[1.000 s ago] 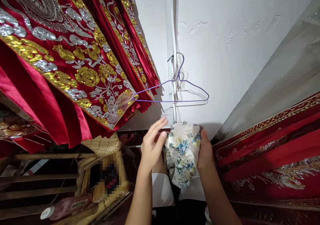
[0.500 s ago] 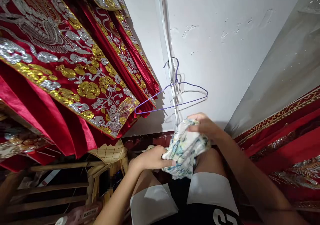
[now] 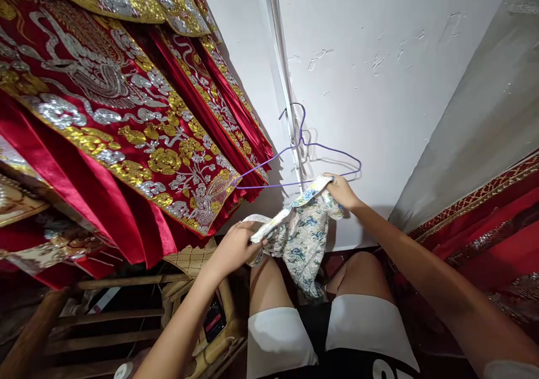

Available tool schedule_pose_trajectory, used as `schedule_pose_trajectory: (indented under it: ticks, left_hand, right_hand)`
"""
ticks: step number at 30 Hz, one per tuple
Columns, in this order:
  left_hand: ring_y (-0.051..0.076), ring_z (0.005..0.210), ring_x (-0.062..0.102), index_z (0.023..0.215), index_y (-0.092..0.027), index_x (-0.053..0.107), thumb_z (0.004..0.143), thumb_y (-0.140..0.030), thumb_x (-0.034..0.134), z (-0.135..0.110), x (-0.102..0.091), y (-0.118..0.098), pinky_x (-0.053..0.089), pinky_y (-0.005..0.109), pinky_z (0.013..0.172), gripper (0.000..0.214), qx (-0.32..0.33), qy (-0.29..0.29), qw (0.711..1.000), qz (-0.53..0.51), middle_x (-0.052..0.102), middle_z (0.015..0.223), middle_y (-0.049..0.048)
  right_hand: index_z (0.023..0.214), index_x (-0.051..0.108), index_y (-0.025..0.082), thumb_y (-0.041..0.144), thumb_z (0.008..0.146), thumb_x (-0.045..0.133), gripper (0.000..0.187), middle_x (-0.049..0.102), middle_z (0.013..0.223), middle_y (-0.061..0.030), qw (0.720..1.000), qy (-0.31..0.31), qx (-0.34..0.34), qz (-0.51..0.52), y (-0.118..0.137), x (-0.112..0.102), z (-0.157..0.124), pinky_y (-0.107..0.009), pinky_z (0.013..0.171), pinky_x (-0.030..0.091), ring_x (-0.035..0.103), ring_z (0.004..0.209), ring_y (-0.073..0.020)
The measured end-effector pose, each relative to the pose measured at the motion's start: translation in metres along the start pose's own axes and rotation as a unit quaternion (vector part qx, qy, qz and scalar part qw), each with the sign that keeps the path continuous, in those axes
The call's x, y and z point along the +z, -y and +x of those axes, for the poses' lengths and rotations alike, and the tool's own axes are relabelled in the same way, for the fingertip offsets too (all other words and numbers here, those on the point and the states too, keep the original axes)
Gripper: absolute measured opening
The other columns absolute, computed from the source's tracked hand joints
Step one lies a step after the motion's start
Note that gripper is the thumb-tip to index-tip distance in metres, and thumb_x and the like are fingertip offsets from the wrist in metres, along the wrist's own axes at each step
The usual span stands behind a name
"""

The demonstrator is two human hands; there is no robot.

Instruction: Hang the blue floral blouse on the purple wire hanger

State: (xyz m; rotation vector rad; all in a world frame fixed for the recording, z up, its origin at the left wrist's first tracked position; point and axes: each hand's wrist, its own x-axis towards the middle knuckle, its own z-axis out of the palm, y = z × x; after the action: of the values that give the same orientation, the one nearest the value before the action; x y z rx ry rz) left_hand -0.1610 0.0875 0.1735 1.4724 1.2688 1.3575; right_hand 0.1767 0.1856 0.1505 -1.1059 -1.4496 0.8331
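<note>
A white garment with a blue-green floral print [image 3: 306, 243] hangs stretched between my two hands in front of my knees. My left hand [image 3: 238, 247] grips one end of its upper band, and a white strap loops up beside the fingers. The other end of the band is pinched in my right hand [image 3: 340, 191], higher and to the right. Just above the garment a purple wire hanger [image 3: 269, 159] hangs by its hook at a pale vertical strip [image 3: 283, 67] on the wall. Nothing is on the hanger.
Red cloth with gold and silver sequin embroidery [image 3: 164, 137] hangs on the left. More red cloth [image 3: 484, 238] is at the right. A bamboo chair [image 3: 113, 282] stands low left, with a phone [image 3: 214, 318] on bamboo nearby. The white wall [image 3: 362, 76] is close ahead.
The bunched garment has been spread out, its band pulled taut between my hands. My left hand moved left and slightly up, and my right hand rose a little. The view shifted slightly.
</note>
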Motion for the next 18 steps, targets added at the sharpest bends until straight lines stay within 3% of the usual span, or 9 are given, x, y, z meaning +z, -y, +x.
schedule_pose_trajectory:
  ticks: [2, 4, 7, 9, 11, 13, 16, 18]
  left_hand:
    - [0.033, 0.096, 0.069, 0.062, -0.023, 0.070, 0.062, -0.013, 0.084, 0.006, -0.003, -0.013, 0.050, 0.034, 0.096, 0.017, 0.013, 0.072, 0.992, 0.098, 0.074, 0.088, 0.0099]
    - [0.031, 0.091, 0.068, 0.058, -0.022, 0.069, 0.065, -0.017, 0.082, 0.012, -0.004, -0.024, 0.050, 0.032, 0.092, 0.016, 0.035, 0.103, 0.981, 0.162, 0.075, 0.089, 0.0090]
    - [0.027, 0.084, 0.066, 0.058, -0.022, 0.067, 0.076, -0.025, 0.075, 0.017, 0.001, -0.037, 0.050, 0.031, 0.086, 0.020, 0.096, 0.078, 0.975, 0.184, 0.073, 0.083, 0.0060]
    - [0.028, 0.091, 0.066, 0.071, -0.021, 0.072, 0.080, -0.027, 0.071, 0.020, 0.010, -0.047, 0.049, 0.031, 0.089, 0.011, 0.135, 0.039, 0.976, 0.166, 0.073, 0.086, 0.0050]
    - [0.028, 0.096, 0.065, 0.083, -0.020, 0.074, 0.082, -0.027, 0.068, 0.023, 0.020, -0.061, 0.048, 0.030, 0.090, 0.009, 0.163, 0.005, 0.976, 0.143, 0.072, 0.088, 0.0044]
    - [0.023, 0.083, 0.061, 0.081, -0.019, 0.070, 0.084, -0.025, 0.065, 0.030, 0.027, -0.078, 0.047, 0.028, 0.082, 0.008, 0.182, -0.001, 0.971, 0.155, 0.067, 0.079, 0.0021]
    - [0.016, 0.066, 0.051, 0.076, -0.019, 0.063, 0.083, -0.020, 0.064, 0.050, 0.030, -0.102, 0.040, 0.024, 0.065, 0.006, 0.206, -0.013, 0.962, 0.177, 0.059, 0.069, -0.0015]
    - [0.016, 0.065, 0.052, 0.083, -0.019, 0.064, 0.080, -0.019, 0.067, 0.068, 0.027, -0.109, 0.039, 0.024, 0.062, 0.004, 0.197, -0.006, 0.969, 0.150, 0.062, 0.073, -0.0009]
  right_hand:
    - [0.068, 0.062, 0.019, 0.021, 0.072, 0.052, 0.010, 0.053, 0.061, 0.0032, 0.999, -0.032, -0.007, -0.019, -0.002, -0.014, -0.005, -0.025, 0.055, 0.031, 0.045, 0.059, -0.0129]
    - [0.061, 0.056, 0.019, 0.021, 0.069, 0.055, 0.008, 0.044, 0.056, 0.0046, 0.998, -0.050, -0.014, -0.036, 0.003, -0.031, -0.011, -0.025, 0.053, 0.025, 0.038, 0.058, -0.0117]
    - [0.056, 0.050, 0.020, 0.024, 0.068, 0.060, 0.016, 0.037, 0.054, 0.0052, 0.996, -0.057, -0.024, -0.061, 0.016, -0.050, -0.019, -0.026, 0.054, 0.021, 0.034, 0.058, -0.0112]
    - [0.056, 0.047, 0.020, 0.025, 0.068, 0.060, 0.019, 0.035, 0.055, 0.0051, 0.995, -0.057, -0.039, -0.075, 0.023, -0.056, -0.026, -0.027, 0.054, 0.020, 0.032, 0.058, -0.0111]
    - [0.056, 0.045, 0.021, 0.025, 0.068, 0.058, 0.018, 0.035, 0.056, 0.0047, 0.994, -0.049, -0.058, -0.079, 0.028, -0.057, -0.034, -0.027, 0.054, 0.020, 0.033, 0.058, -0.0112]
    - [0.056, 0.041, 0.021, 0.024, 0.066, 0.055, 0.018, 0.034, 0.057, 0.0047, 0.994, -0.038, -0.070, -0.074, 0.029, -0.053, -0.042, -0.027, 0.054, 0.020, 0.032, 0.059, -0.0112]
    - [0.056, 0.034, 0.023, 0.024, 0.062, 0.054, 0.021, 0.029, 0.057, 0.0052, 0.995, -0.030, -0.074, -0.068, 0.029, -0.046, -0.052, -0.026, 0.054, 0.018, 0.029, 0.059, -0.0108]
    - [0.056, 0.033, 0.023, 0.024, 0.062, 0.053, 0.020, 0.028, 0.058, 0.0050, 0.995, -0.028, -0.075, -0.062, 0.030, -0.044, -0.054, -0.026, 0.054, 0.018, 0.028, 0.060, -0.0109]
